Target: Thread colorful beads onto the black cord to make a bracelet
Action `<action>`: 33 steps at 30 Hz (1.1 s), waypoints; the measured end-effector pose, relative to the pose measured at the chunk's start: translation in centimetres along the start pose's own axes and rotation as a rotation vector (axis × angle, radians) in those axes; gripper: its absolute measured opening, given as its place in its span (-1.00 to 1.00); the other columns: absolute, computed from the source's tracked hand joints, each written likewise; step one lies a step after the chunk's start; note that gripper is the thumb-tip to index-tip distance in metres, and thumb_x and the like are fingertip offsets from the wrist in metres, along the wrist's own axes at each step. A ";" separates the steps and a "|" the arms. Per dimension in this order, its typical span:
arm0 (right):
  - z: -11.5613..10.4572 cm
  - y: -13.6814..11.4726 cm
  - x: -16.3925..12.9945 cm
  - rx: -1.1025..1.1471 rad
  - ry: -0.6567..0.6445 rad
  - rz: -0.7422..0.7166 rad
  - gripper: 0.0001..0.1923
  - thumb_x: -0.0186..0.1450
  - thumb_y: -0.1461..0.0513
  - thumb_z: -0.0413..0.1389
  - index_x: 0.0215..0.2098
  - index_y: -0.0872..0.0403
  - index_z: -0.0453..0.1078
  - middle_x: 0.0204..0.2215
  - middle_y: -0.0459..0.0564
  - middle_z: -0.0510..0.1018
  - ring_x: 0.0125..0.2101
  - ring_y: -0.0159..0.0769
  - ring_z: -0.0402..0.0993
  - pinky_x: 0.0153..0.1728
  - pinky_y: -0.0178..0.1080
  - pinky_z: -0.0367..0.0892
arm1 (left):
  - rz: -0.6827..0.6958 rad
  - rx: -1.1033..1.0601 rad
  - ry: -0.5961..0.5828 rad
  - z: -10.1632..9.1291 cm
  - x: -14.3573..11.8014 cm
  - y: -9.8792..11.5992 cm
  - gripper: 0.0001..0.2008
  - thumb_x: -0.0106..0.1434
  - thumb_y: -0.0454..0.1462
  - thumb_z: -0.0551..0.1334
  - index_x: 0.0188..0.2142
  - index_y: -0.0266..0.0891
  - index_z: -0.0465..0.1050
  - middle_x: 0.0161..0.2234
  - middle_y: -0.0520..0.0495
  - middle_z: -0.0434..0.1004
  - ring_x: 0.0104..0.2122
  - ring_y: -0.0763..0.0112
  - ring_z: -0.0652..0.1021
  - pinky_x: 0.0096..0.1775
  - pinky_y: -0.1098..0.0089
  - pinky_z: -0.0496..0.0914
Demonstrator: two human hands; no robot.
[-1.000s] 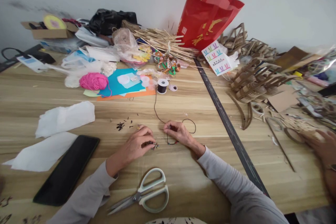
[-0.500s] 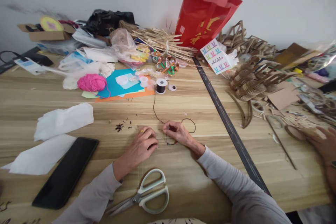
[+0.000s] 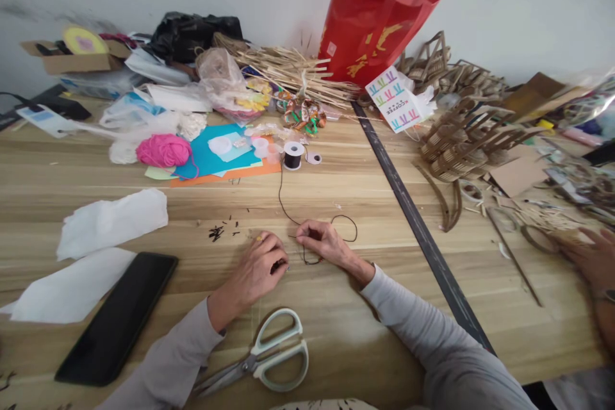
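Observation:
My right hand (image 3: 324,243) pinches a thin black cord (image 3: 280,191), whose short end sticks out past the fingertips. From there the cord runs up to a white spool (image 3: 293,155) wound with black, and a loop of it lies to the right of the hand. Below the right fingers hangs a small cord loop with what look like tiny reddish beads, partly hidden. My left hand (image 3: 259,266) is just to the left, thumb and fingers curled together; whatever they hold is too small to name. Short black pieces (image 3: 216,232) are scattered beyond it. White-handled scissors (image 3: 248,364) lie nearer me.
A black phone (image 3: 118,320) and white paper sheets (image 3: 113,218) lie left. Pink yarn (image 3: 163,150), coloured paper and bags line the back beside a red bag (image 3: 375,19). A dark strip (image 3: 413,218) crosses the table; woven baskets (image 3: 451,147) and another person's hand (image 3: 593,256) are right.
The view has shifted slightly. Both hands stay almost in place, the right still pinching the cord and the left fingers still curled.

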State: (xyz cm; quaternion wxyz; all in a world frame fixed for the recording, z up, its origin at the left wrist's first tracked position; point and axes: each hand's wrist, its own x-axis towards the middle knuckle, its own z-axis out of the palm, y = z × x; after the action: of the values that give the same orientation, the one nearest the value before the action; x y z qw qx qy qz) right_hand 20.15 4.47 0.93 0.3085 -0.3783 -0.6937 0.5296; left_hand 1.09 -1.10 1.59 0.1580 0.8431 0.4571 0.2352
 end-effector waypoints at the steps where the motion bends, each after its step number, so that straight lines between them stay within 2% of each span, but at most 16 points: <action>1: 0.0 0.0 0.0 0.001 -0.002 0.000 -0.77 0.20 0.13 0.14 -0.41 0.17 0.36 -0.56 -0.15 0.31 -0.57 -0.50 0.15 -0.54 -0.41 0.10 | -0.001 -0.002 0.004 0.0 0.0 0.0 -0.89 0.14 -0.43 0.24 -0.49 -0.27 0.49 -0.37 -0.10 0.42 -0.23 0.23 0.38 -0.18 0.24 0.32; 9: -0.1 -0.2 0.0 -0.001 -0.004 0.008 -0.74 0.20 0.10 0.14 -0.41 0.17 0.36 -0.57 -0.15 0.31 -0.58 -0.51 0.13 -0.56 -0.41 0.09 | -0.021 -0.090 0.069 -0.1 0.0 0.0 -0.87 0.14 -0.42 0.21 -0.51 -0.25 0.46 -0.40 -0.08 0.44 -0.24 0.26 0.39 -0.17 0.25 0.33; 15: 0.6 0.3 -0.1 0.037 0.048 0.028 -0.75 0.19 0.10 0.13 -0.42 0.16 0.36 -0.57 -0.14 0.33 -0.59 -0.51 0.13 -0.58 -0.41 0.09 | -0.067 -0.315 0.210 -0.8 -0.2 -0.8 -0.90 0.15 -0.40 0.20 -0.47 -0.25 0.45 -0.49 -0.03 0.48 -0.37 0.34 0.45 -0.25 0.32 0.34; 18: 1.4 0.2 -0.3 0.038 0.100 0.022 -0.75 0.21 0.11 0.11 -0.41 0.16 0.35 -0.56 -0.12 0.36 -0.57 -0.49 0.18 -0.56 -0.41 0.13 | -0.158 -0.438 0.249 -1.2 -0.3 -1.3 -0.93 0.13 -0.36 0.22 -0.47 -0.26 0.47 -0.51 -0.03 0.49 -0.42 0.36 0.47 -0.30 0.35 0.35; 25: 3.2 -0.1 -1.0 0.000 0.115 -0.087 -0.79 0.26 0.14 0.07 -0.41 0.13 0.34 -0.52 -0.08 0.38 -0.52 -0.44 0.27 -0.53 -0.39 0.19 | -0.405 -0.689 0.217 -1.2 -0.8 -2.5 -0.94 0.05 -0.32 0.27 -0.46 -0.29 0.50 -0.47 -0.05 0.53 -0.43 0.37 0.52 -0.36 0.42 0.39; 33: 3.7 0.1 -1.2 -0.008 0.076 -0.125 -0.81 0.29 0.15 0.05 -0.37 0.12 0.33 -0.52 -0.09 0.35 -0.53 -0.44 0.25 -0.54 -0.40 0.19 | -0.418 -0.793 0.194 -0.9 -0.8 -2.7 -0.92 0.02 -0.32 0.30 -0.46 -0.32 0.52 -0.50 -0.06 0.53 -0.47 0.40 0.51 -0.39 0.44 0.40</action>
State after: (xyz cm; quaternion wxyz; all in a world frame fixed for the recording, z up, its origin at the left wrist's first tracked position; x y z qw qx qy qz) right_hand 17.71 1.61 -0.08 0.3657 -0.3554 -0.7059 0.4916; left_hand -1.68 -0.33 0.88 0.4689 0.5813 0.5046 0.4330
